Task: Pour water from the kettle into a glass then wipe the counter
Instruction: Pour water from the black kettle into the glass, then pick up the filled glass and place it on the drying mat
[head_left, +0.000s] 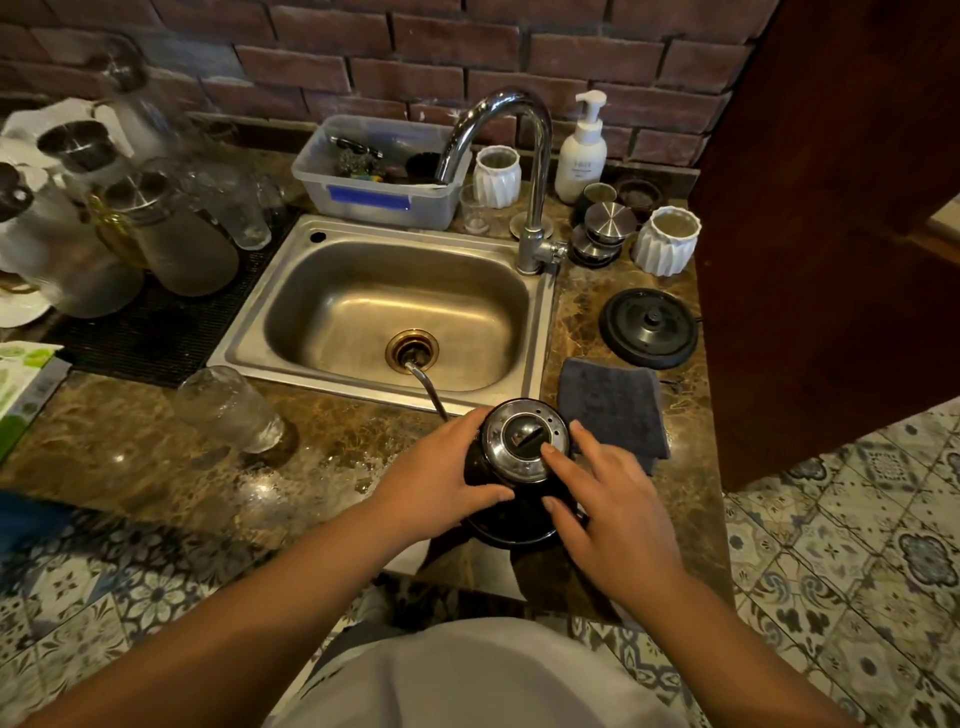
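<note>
Here, left hand (441, 480) gripping kettle (511, 512) body, right hand (613, 499) open, fingertips on lid (524, 439)

Left hand (439, 475) grips kettle (511, 499); right hand (615, 501) touches its lid (524, 441)

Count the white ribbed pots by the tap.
2: one pot left of the tap, behind the sink; the other pot right of it, behind the kettle base.

You have a steel sink (291, 291) with a curved tap (535, 171). Behind it: a plastic tub (374, 200), a soap bottle (582, 150), two white ribbed pots (496, 176). Glass jars (182, 244) stand on the left mat (156, 332).
</note>
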